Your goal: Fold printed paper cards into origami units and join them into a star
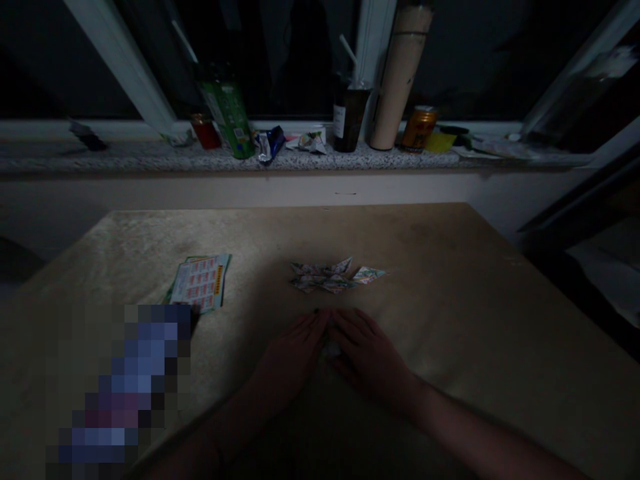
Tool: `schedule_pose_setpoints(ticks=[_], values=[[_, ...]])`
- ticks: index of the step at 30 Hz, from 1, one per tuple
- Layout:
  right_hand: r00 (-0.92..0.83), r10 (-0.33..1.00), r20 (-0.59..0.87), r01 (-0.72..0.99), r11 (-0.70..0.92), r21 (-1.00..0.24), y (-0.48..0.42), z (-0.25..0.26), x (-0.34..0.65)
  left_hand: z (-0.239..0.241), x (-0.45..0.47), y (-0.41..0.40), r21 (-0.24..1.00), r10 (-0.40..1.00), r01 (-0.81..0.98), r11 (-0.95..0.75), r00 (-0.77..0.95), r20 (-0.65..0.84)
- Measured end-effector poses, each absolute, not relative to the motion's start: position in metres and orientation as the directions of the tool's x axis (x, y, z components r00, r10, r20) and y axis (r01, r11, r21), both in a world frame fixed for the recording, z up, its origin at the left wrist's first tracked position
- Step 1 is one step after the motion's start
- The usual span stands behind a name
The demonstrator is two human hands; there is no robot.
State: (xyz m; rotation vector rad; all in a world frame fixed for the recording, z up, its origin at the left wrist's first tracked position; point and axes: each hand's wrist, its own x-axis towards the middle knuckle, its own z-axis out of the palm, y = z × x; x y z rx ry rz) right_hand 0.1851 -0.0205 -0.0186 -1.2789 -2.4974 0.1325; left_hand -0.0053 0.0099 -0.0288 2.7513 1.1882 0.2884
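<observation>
My left hand (293, 357) and my right hand (367, 353) lie side by side on the brown table (450, 320), fingertips meeting over a small pale piece of paper (331, 348) that is mostly hidden under them. The fingers of both hands press down on it, flat and close together. Just beyond my hands sits a cluster of folded printed paper pieces (335, 275). To the left lies a stack of printed sheets (201, 281) with red and green print.
A stone window sill (150, 159) behind the table carries a green bottle (227, 110), a red cup (206, 131), wrappers (270, 143), a dark drink cup with a straw (350, 117), a tall beige cylinder (400, 73) and an orange can (419, 128). A blurred-out patch (120, 387) covers the near left.
</observation>
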Motion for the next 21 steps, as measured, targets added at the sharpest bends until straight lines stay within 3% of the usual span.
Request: schedule_pose_setpoints(ticks=[5, 21], values=[[-0.552, 0.78, 0.294, 0.772, 0.611, -0.174, -0.0263, -0.0259, 0.1847, -0.0281, -0.0047, 0.0107, 0.196, 0.716, 0.69, -0.696, 0.687, 0.123], [-0.594, 0.767, 0.241, 0.753, 0.636, -0.17, -0.0285, -0.019, 0.1879, -0.0315, -0.0071, 0.0101, 0.127, 0.677, 0.665, -0.736, 0.726, 0.121]])
